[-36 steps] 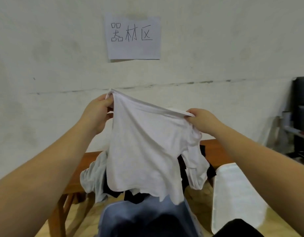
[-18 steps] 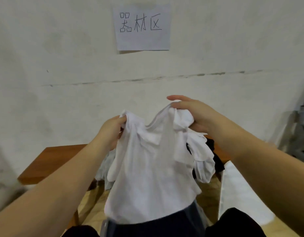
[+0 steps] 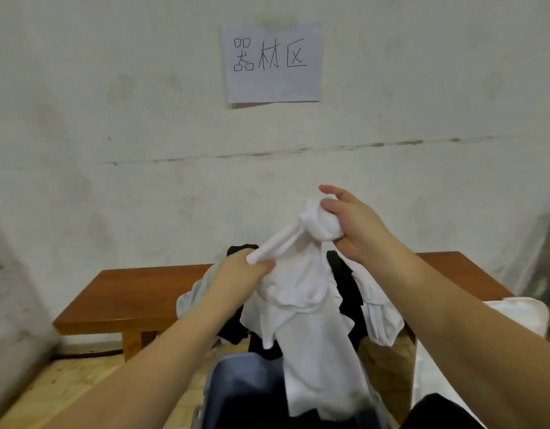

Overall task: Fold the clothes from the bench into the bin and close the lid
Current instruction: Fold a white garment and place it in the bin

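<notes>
A white shirt (image 3: 310, 329) hangs bunched in front of me, above the blue bin (image 3: 236, 394) at the bottom middle. My left hand (image 3: 239, 277) pinches a rolled edge of the shirt low on the left. My right hand (image 3: 351, 224) grips a wad of the same shirt higher up, index finger stretched out. Behind the shirt, a pile of black and pale clothes (image 3: 344, 283) lies on the brown wooden bench (image 3: 134, 292). A white bin lid (image 3: 521, 317) lies at the right.
A white wall with a paper sign (image 3: 272, 61) rises right behind the bench. Wooden floor (image 3: 81, 385) shows at the lower left. Dark fabric (image 3: 453, 413) fills the bottom right corner. Grey clutter (image 3: 542, 249) stands at the far right edge.
The shirt, first held spread out flat by both hands, has been gathered together; my hands have come closer, the left dropping lower and the right bunching fabric. The view has tilted down.
</notes>
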A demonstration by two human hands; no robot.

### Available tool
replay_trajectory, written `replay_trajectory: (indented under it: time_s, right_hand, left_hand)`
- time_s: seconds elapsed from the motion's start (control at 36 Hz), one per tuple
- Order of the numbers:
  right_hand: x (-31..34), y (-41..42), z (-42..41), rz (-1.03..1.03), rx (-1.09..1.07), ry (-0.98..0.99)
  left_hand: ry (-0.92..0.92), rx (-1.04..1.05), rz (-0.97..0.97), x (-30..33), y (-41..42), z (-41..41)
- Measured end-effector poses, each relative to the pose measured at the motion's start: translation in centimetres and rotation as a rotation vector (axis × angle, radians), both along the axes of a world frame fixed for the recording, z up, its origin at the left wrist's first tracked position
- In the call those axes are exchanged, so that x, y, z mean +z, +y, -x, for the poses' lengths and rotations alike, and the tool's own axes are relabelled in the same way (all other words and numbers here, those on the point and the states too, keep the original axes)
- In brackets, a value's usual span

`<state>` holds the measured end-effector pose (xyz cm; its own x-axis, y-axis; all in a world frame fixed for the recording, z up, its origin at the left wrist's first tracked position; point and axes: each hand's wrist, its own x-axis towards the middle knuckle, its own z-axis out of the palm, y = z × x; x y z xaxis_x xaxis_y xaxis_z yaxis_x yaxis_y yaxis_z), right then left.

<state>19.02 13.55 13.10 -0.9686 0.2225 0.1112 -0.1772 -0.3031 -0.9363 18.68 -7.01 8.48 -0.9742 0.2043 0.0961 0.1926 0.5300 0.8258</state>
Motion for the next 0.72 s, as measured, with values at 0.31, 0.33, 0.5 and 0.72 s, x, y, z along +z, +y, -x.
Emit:
replay_trajectory:
  time_s: [0.31, 0.33, 0.5, 0.72]
  right_hand:
    - [-1.7, 3.6, 0.4, -0.589, -0.168, -0.163]
    - [-1.7, 3.8, 0.4, -0.603, -0.158, -0.187]
    - [-1.3, 3.9, 1.4, -0.057, 0.026, -0.303]
    - [-2.0, 3.5, 1.2, 0.248, 0.06, -0.169]
  left_hand:
    - [0.087, -0.031, 0.383, 1.6, -2.8, 5.0]
    - [0.1, -0.025, 0.403, 1.5, -2.7, 5.3]
    - [0.153, 0.005, 0.318, 1.2, -2.3, 5.7]
    - [0.14, -0.016, -0.035, 1.4, -2.9, 5.7]
